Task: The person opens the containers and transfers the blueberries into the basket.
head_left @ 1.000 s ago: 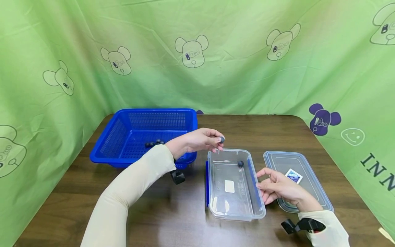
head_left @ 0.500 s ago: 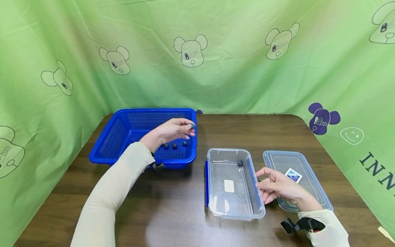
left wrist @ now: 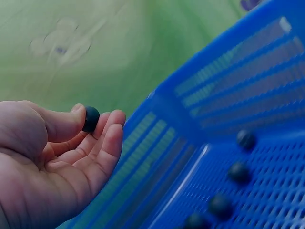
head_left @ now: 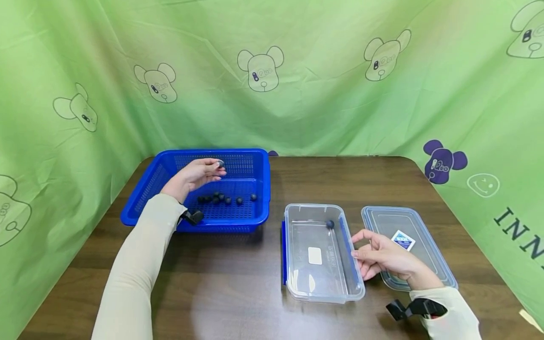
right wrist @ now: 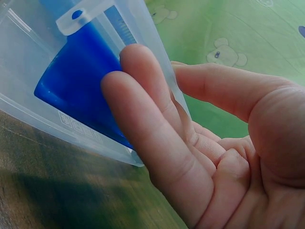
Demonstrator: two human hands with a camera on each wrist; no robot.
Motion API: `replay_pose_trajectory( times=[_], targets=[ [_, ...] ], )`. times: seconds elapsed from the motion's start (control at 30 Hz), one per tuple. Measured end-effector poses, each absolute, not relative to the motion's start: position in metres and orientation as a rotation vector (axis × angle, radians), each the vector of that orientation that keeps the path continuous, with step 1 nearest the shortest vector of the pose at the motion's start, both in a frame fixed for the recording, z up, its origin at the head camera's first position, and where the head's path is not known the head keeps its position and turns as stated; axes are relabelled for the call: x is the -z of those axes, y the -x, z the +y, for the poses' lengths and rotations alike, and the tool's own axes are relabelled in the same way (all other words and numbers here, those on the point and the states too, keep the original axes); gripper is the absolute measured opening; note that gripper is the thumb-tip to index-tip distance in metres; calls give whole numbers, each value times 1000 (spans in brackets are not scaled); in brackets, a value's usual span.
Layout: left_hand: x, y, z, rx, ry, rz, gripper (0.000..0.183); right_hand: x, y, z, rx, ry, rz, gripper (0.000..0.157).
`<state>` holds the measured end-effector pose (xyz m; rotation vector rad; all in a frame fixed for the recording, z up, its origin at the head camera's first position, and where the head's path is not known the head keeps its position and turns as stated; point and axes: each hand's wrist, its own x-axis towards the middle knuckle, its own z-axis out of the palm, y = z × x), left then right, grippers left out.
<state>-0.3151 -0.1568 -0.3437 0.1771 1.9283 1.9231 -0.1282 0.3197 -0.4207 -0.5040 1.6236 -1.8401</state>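
My left hand (head_left: pixel 195 174) is above the blue basket (head_left: pixel 268 189), toward its back. Thumb and fingertips pinch a small dark ball (left wrist: pixel 90 119), clear of the basket floor. Several similar dark balls (head_left: pixel 239 201) lie loose on that floor. At the clear plastic container (head_left: pixel 297 283), which stands without its lid, my right hand (head_left: pixel 384 257) holds the right side wall. In the right wrist view, fingers lie against the hanging blue latch (right wrist: pixel 81 81) and the thumb is at the rim. One dark ball (head_left: pixel 330 225) sits inside the container near its far right corner.
A clear lid (head_left: pixel 429 255) with a blue-and-white label lies flat on the wooden table (head_left: pixel 229 293), partly behind my right hand. Another blue latch (head_left: pixel 284 252) hangs on the container's left side. A green printed curtain (head_left: pixel 314 118) encloses the table's back and sides.
My left hand has moved left, from over the container's far left corner to above the basket, still pinching the ball. Balls in the basket are now uncovered. The right hand stays on the container.
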Motion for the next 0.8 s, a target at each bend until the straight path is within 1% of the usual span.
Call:
replay_pose_trajectory(
  times=[0.27,0.5,0.67,0.8],
  targets=[
    [347,326,-195,-1923,-43,1959,52,421,128,321,1842,520,1623,22],
    [353,330,-221,-1832,-3,1960,50,424,129,321,1842,519,1620,22],
    [357,329,-234,-1634,-9,1996,40,424,129,321,1838,517,1624,21],
    [359,328,-238,-1359,-63,2040,41,423,129,320,1832,507,1633,21]
  ],
)
